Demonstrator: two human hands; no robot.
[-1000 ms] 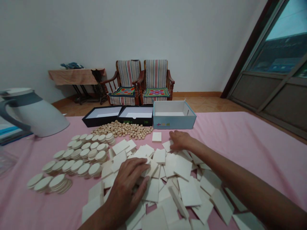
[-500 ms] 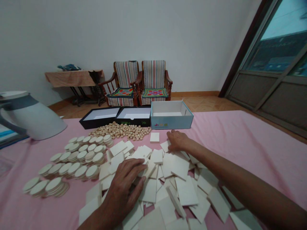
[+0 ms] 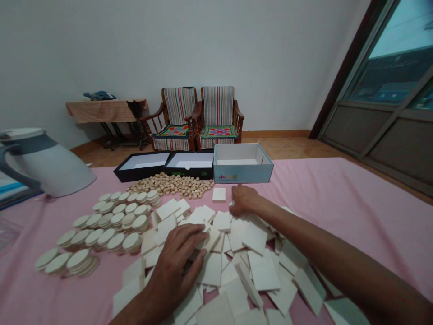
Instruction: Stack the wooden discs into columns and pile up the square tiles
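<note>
A loose heap of pale square wooden tiles covers the front of the pink cloth. My left hand rests over the heap's left side, thumb apart from the fingers, its fingertips against a tilted tile. Past the far edge of the heap, my right hand has its fingers curled down on a square tile, mostly hidden behind them. One square tile lies flat by itself just left of my right hand. Round wooden discs stand in short stacks, in rows, to the left.
Small wooden beads are piled before two black box trays. A light blue box stands beside them. At far left is a grey-white kettle. Two armchairs and a draped table are beyond.
My right hand has moved slightly left toward the lone square tile, bringing the tile under its fingers along. My left hand stays in place on the heap.
</note>
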